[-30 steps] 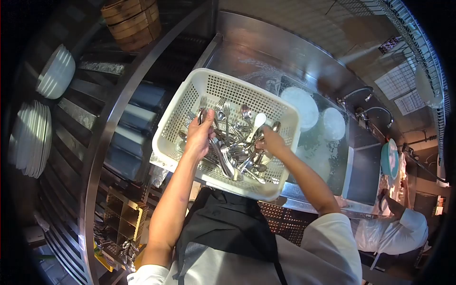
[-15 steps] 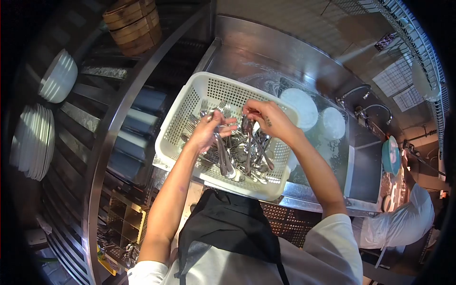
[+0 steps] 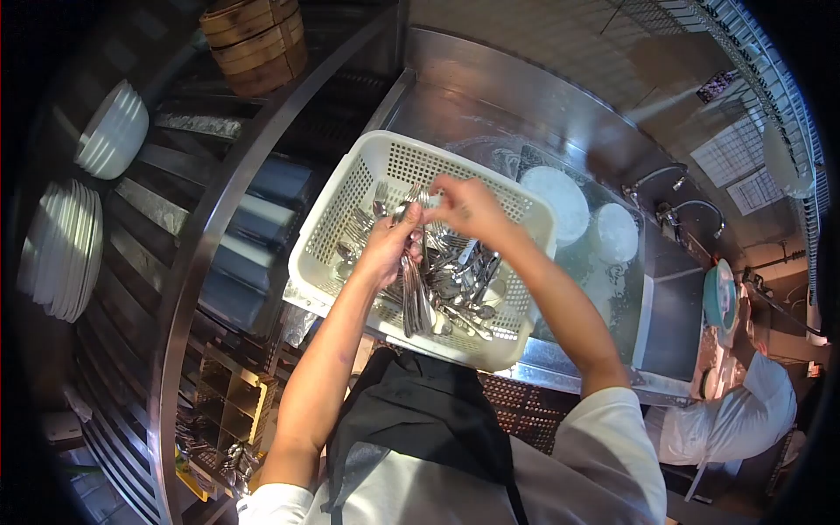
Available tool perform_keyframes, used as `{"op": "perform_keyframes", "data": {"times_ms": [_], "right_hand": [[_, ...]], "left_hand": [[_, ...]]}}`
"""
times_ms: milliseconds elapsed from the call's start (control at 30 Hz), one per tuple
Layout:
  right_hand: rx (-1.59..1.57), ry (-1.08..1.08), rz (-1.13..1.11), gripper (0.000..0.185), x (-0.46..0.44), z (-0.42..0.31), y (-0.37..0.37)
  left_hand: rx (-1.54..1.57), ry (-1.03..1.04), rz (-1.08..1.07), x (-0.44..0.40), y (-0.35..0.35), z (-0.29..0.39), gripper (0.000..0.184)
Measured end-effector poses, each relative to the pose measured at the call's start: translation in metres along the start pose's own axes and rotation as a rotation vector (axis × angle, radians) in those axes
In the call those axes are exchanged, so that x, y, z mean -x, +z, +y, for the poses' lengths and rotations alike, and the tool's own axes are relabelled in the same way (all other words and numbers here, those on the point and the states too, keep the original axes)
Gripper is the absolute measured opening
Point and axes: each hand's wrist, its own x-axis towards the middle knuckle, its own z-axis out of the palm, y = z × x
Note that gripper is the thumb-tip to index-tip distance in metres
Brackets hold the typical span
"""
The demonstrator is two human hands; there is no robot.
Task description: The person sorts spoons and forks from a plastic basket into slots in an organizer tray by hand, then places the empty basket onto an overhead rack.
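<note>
White plates [image 3: 59, 254] stand stacked by smooth bowls [image 3: 114, 131], near a round bamboo steamer [image 3: 255, 52]. The left hand [image 3: 387, 250] grips a bunch of shiny steel cutlery [image 3: 415, 302] over a perforated plastic basket [image 3: 407, 162] of more; beside it the right hand's [image 3: 465, 212] fingers curl, holding what I can't tell. White rounds [image 3: 560, 201] sit in the sink [image 3: 646, 302]; the wall papers [image 3: 731, 164] are unreadable.

In the middle of the frame, a white basket [image 3: 420, 164] with lots of little holes had a pile of forks and spoons [image 3: 459, 289] in it. The left hand [image 3: 391, 249] held a shiny bunch [image 3: 415, 302], handles pointing down. The right hand [image 3: 465, 210] was just beside it, thumb and finger apart. White bowls [image 3: 114, 131] and plates [image 3: 61, 254] made stacks at the left.
</note>
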Motion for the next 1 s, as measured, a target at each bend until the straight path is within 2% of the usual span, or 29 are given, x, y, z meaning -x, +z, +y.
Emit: {"op": "perform_keyframes", "data": {"times_ms": [67,133,200,300,333,467,533,567,633,667,733,767,833,900,1000], "right_hand": [[0.129,0.086,0.024,0.025,0.007,0.056,-0.011],[0.587,0.195,-0.089,0.024,0.033,0.134,0.0],[0.738,0.297,-0.307,0.027,0.063,0.174,0.014],[0.93,0.24,-0.311,0.031,0.089,0.172,0.039],[0.886,0.366,-0.486,0.038,0.084,0.157,0.033],[0.993,0.438,-0.59,0.041,0.079,0.144,0.03],[1.09,0.219,-0.509,0.018,0.086,0.141,0.019],[1.091,0.216,-0.51,0.018,0.083,0.142,0.012],[0.678,0.299,-0.462,0.015,0.071,0.142,-0.003],[0.679,0.298,-0.462,0.015,0.067,0.139,-0.007],[0.283,0.149,-0.465,0.01,0.061,0.13,-0.018],[0.285,0.146,-0.464,0.01,0.055,0.113,-0.023],[0.169,-0.033,-0.18,0.008,0.041,0.072,-0.026],[-0.006,-0.25,-0.069,0.008,0.029,0.028,-0.028],[-0.036,-0.375,-0.086,0.015,0.014,-0.007,-0.006]], "left_hand": [[0.063,0.006,0.057,0.005,-0.008,0.003,0.044],[0.133,0.038,0.111,0.009,-0.017,0.006,0.041],[0.166,0.041,0.112,0.013,-0.025,0.007,0.042],[0.241,0.029,0.095,0.014,-0.039,0.005,0.044],[0.24,0.035,0.106,0.015,-0.042,0.005,0.044],[0.24,0.074,0.127,0.02,-0.045,0.011,0.046],[0.224,0.07,0.135,0.023,-0.046,0.013,0.041],[0.226,0.071,0.138,0.023,-0.046,0.014,0.041],[0.211,0.115,0.208,0.022,-0.045,0.015,0.044],[0.211,0.116,0.208,0.022,-0.046,0.014,0.044],[0.226,0.111,0.147,0.021,-0.046,0.015,0.043],[0.226,0.114,0.147,0.021,-0.043,0.017,0.043],[0.202,0.102,0.146,0.02,-0.037,0.017,0.043],[0.199,0.1,0.057,0.015,-0.036,0.016,0.045],[0.14,0.024,-0.038,0.006,-0.022,0.013,0.051]]}}
